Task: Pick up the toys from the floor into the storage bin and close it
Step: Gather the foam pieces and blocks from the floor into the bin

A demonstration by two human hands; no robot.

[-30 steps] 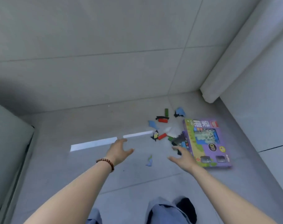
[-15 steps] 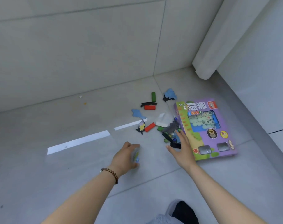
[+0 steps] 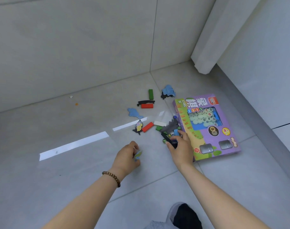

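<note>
Task barely started, by the look of it: nearly all the toys lie on the floor (image 3: 74, 162) and no storage bin shows anywhere in view, so nothing can be counted as put away and the closing step is far off. Left hand (image 3: 126, 157), bead bracelet at the wrist, is curled round a small flat blue-and-yellow piece (image 3: 137, 155) at floor level; can't tell if it's lifted clear or touching the tile. Right hand (image 3: 180, 148) has its fingers pinched on a dark piece (image 3: 171, 142) at the near edge of the pile, just beside the purple game box (image 3: 207, 128); grip looks closed on it but the fingers cover most of it. Left to collect, as I judge: green block (image 3: 150, 94), red block (image 3: 147, 106) touching a black curved piece (image 3: 145, 102), second red block (image 3: 147, 126), white block (image 3: 160, 123), two blue cutouts (image 3: 169, 90) (image 3: 134, 112), a black-backed yellow cutout (image 3: 138, 128), a grey jagged piece (image 3: 170, 128), small marbles (image 3: 164, 141) near the right hand, plus the box itself. Box lies flat, face up, near the wall corner. Hard to read: the pile under the right hand is a jumble, piece count unclear; what the left-hand piece depicts is too small to tell. Two tiny specks (image 3: 74, 100) sit well apart near the wall, identity unclear. Person's knee and shoe cut off at the bottom edge.
</note>
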